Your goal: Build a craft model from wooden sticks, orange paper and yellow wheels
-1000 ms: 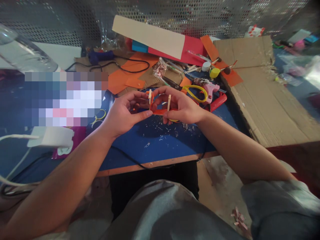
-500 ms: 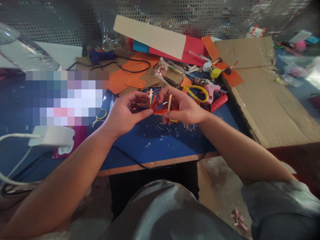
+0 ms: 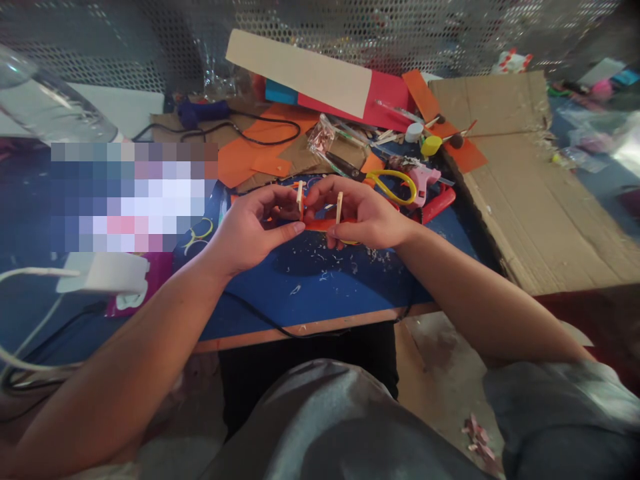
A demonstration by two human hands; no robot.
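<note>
The left hand [image 3: 255, 223] and the right hand [image 3: 373, 217] are in the middle of the frame, a little way apart, and both are pinched on one small orange piece [image 3: 320, 225]. The orange piece is between them, above the blue table [image 3: 325, 293]. The left hand has its left end, and the right hand has its right end. Two pale wooden sticks [image 3: 339, 208] stand up from it, one near each hand; the fingers hide some of how they join. Small white curls [image 3: 320, 257] lie on the table just below the hands in the frame. Right of the middle, near the right hand, are a yellow loop handle [image 3: 411, 196], a pink tool [image 3: 425, 185] and a red thing [image 3: 440, 203]. Big brown cardboard [image 3: 565, 213] fills the right side. A white plug [image 3: 105, 273] is at the left, and a clear bottle [image 3: 55, 100] leans in the upper left.
</note>
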